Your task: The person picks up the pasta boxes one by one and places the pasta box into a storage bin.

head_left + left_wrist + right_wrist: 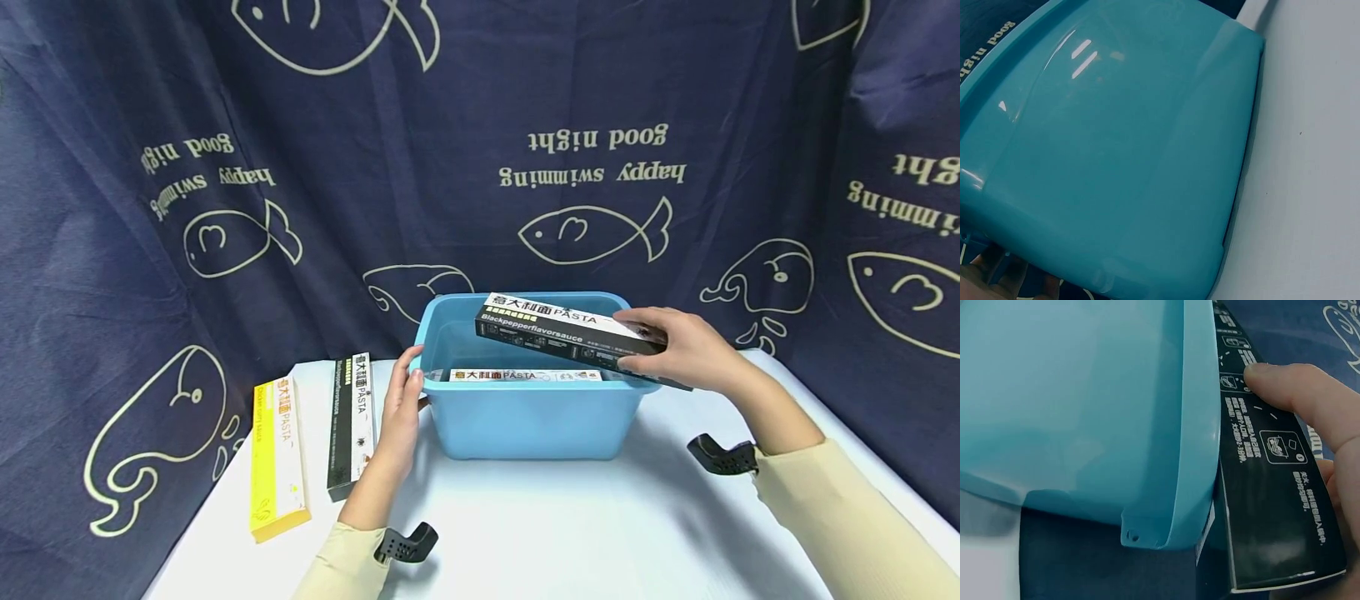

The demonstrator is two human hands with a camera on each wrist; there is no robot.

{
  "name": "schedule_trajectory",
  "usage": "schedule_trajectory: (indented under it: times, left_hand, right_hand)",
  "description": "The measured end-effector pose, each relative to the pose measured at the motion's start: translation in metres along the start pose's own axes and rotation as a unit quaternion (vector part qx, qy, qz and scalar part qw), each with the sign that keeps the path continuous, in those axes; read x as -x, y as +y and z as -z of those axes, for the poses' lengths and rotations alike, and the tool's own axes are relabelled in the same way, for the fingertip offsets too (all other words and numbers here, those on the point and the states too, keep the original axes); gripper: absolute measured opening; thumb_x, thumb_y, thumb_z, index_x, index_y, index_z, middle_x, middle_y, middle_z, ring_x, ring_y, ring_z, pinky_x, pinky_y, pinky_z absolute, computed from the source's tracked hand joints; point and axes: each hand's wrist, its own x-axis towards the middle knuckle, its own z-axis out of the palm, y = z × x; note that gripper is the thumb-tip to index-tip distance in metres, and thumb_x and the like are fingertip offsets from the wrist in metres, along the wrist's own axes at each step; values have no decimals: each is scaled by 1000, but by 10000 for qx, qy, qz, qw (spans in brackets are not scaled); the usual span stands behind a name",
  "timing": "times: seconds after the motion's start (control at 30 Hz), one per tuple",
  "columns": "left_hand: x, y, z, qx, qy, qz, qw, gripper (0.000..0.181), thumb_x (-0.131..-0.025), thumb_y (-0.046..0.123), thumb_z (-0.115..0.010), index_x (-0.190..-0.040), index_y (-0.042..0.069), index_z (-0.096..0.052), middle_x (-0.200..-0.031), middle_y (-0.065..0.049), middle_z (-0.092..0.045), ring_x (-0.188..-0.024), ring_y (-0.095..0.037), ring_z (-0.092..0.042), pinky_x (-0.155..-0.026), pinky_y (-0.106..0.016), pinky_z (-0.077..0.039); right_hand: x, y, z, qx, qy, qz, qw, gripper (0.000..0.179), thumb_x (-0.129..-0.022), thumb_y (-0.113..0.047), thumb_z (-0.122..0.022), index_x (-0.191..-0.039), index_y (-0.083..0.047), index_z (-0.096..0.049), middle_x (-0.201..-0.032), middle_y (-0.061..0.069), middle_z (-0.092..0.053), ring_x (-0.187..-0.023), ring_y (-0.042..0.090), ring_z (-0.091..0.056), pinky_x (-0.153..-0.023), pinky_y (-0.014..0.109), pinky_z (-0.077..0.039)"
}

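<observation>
My right hand [693, 346] grips a black-and-white pasta box [540, 333] near its right end, thumb on the black printed side in the right wrist view. The box slants down to the right across the opening of the blue plastic bin [525, 425], its right end past the bin's right rim. At the bin's left end, my left hand [400, 425] holds the rim; its fingers [1013, 278] show at the lower left of the left wrist view. Another pasta box [525, 376] with a white face lies inside the bin along the near wall.
Left of the bin, a black-and-white pasta box [351, 425] lies on the white table [540, 533], partly behind my left forearm. Farther left lies a yellow-and-white pasta box [279, 458]. A navy curtain [465, 108] printed with fish surrounds the table's back and sides.
</observation>
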Motion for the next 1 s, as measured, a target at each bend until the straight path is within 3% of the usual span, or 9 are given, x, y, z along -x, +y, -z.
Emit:
schedule_trajectory:
  times: [0.3,0.6,1.0]
  left_hand:
    - [1,1,-3,-63,10,45,10000,44,-107,38,-37,-150,27,-38,-161,-2,-30,-143,-31,-36,-109,-55,-34]
    - [0,1,-1,-63,20,11,10000,43,-107,37,-36,-150,29,-38,-161,-1,-30,-144,-33,-35,-110,-57,-33]
    - [1,2,0,-86,27,50,9999,44,-107,38,-37,-150,29,-38,-160,1,-31,-143,-32,-36,-110,-57,-34]
  right_hand:
    - [-14,-4,-7,-13,-197,229,9995,62,-80,-32,-83,-136,-17,-61,-112,7,-67,-90,19,-57,-77,35,-46]
    - [-24,-12,-10,-184,-500,128,9985,62,-82,-36,-82,-137,-19,-60,-112,7,-65,-91,19,-55,-77,34,-46]
    - [-35,-17,-15,-353,-642,376,9966,63,-82,-34,-83,-138,-17,-59,-117,6,-67,-87,16,-59,-73,33,-48]
